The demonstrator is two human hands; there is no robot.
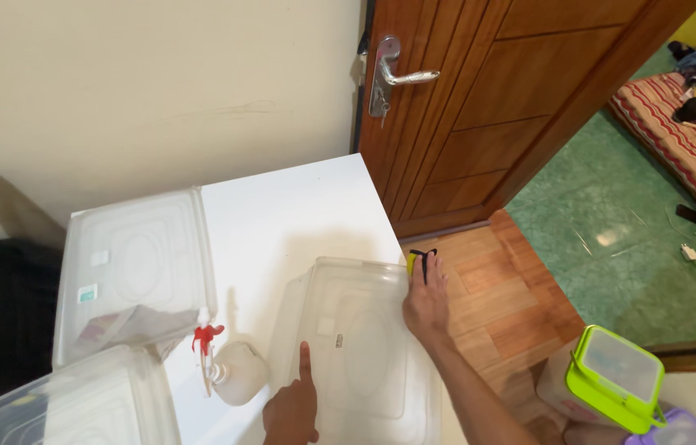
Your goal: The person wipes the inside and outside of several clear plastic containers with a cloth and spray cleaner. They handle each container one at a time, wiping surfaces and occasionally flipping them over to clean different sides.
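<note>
Tabletop in white carries a clear rectangular plastic storage bin; left hand rests one pointing finger on its lid, right hand grips the far corner. Probably light, slippery, flexing; rim edges suit grasping.

We are seeing our left hand getting cut off at the bottom edge, the clear box running off the corner, the black thing in our right hand looking too small to tell.

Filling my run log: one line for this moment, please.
left hand: forefinger on clear bin lid | right hand: grips lid's far corner | spray bottle: beside
</note>
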